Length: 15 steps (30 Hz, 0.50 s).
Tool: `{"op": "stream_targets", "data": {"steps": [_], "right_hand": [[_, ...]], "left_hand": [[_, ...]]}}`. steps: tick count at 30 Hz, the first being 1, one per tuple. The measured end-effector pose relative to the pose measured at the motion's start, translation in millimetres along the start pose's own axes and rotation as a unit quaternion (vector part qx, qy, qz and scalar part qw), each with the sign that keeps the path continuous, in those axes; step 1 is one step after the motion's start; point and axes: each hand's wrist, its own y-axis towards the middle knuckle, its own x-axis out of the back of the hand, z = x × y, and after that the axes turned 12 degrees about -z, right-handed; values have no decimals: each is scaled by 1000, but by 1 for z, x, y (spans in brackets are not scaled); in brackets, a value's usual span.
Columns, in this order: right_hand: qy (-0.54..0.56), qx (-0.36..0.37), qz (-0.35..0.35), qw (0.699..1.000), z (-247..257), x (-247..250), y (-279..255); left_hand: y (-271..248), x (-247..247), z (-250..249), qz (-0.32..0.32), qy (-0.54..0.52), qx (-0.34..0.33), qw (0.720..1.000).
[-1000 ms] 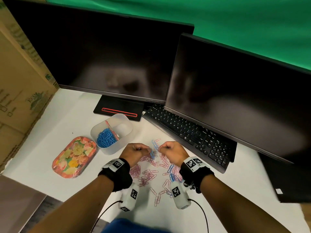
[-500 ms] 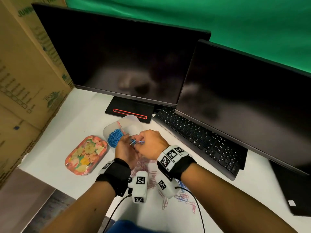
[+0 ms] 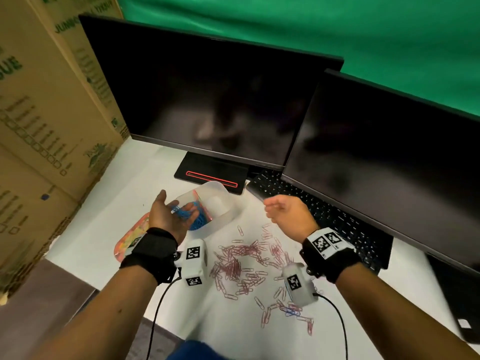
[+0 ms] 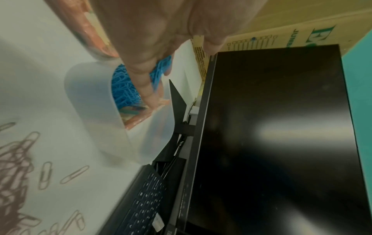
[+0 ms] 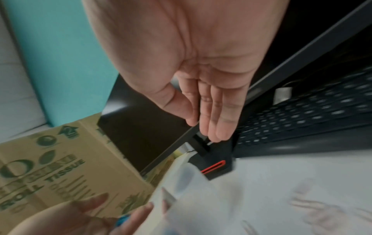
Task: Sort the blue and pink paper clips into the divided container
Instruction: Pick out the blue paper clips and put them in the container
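The left hand (image 3: 170, 219) is hovering palm-up over the near-left end of the divided container (image 3: 220, 203), its grip loosely open, with a small bunch of blue paper clips (image 3: 181, 213) lying across the fingers (image 4: 145, 74) — nothing is being pinched. Below it, the container's left compartment is holding a heap of blue clips (image 4: 122, 85), and a pink divider (image 3: 202, 206) is running across the middle; the right compartment is showing only translucent plastic.

The right hand (image 3: 288, 216) is hanging in the air to the right of the container, well apart from it, fingers (image 5: 217, 114) straight and relaxed, its grip open and holding nothing.

On the white counter (image 3: 98, 203), between the two wrists, pink paper clips (image 3: 241, 261) are lying scattered in a loose pile — a few blue ones (image 3: 292, 313) are mixed in near the right wrist camera. A floral tray (image 3: 124, 245) is sitting just left of the container, partly hidden by the left wrist. Two dark monitors (image 3: 207, 100) and a keyboard (image 3: 337, 222) are standing behind.
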Motion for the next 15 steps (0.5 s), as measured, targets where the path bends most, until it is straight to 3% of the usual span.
{"op": "stream_targets", "data": {"steps": [5,8,10,11,13,15], "right_hand": [[-34,-55,-18,998,-63,33,-20],[-88,-59,-21,994,-85,42,-41],[-155,-37,-6,987,-96,45,-60],[-179,-21,5,984,-101,45,-71],[-220,2,40,975,-113,42,-93],[-260,15,76,962,-124,37,-114]], "left_hand": [[-6,-14,5,-15,71,-38,997],[-10,-19,15,-28,197,-164,966],[-10,-16,31,7,316,-291,903],[-14,-13,41,58,372,-336,863],[-21,-5,68,182,495,-383,758],[-32,2,100,284,609,-390,629]]}}
